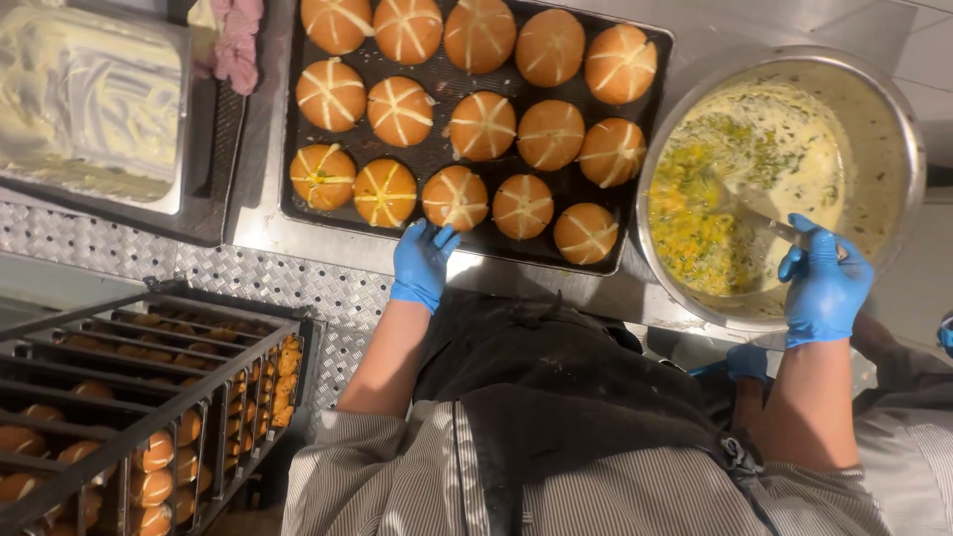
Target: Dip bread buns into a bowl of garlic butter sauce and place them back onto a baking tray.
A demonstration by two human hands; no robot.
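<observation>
Two blue-gloved hands work at a dark baking tray (298, 119) of cross-scored buns. The left hand (422, 263) rests at the tray's near edge, fingers spread apart and gripping nothing, its fingertips touching the bun (456, 198) in the front row, third from the left. Just left of that bun, still in the tray's front row, sit two buns (353, 185) whose cuts show yellow filling; the other buns on the tray show pale white crosses.

The right hand (822, 283) is to the right of the tray, over the near rim of a large steel mixing bowl (893, 119). Its fingers are curled shut around a utensil handle (769, 226) that dips into the creamy yellow, herb-flecked mixture (735, 179) in the bowl; what kind of utensil it is cannot be told. The bowl stands just beside the tray's right edge.

Left of the tray, a metal pan (89, 99) holds a pale, creamy spread, and a pink cloth (238, 40) lies between pan and tray. Nearer than the tray and to its left, a wire rack trolley (149, 397) holds more buns on its shelves.
</observation>
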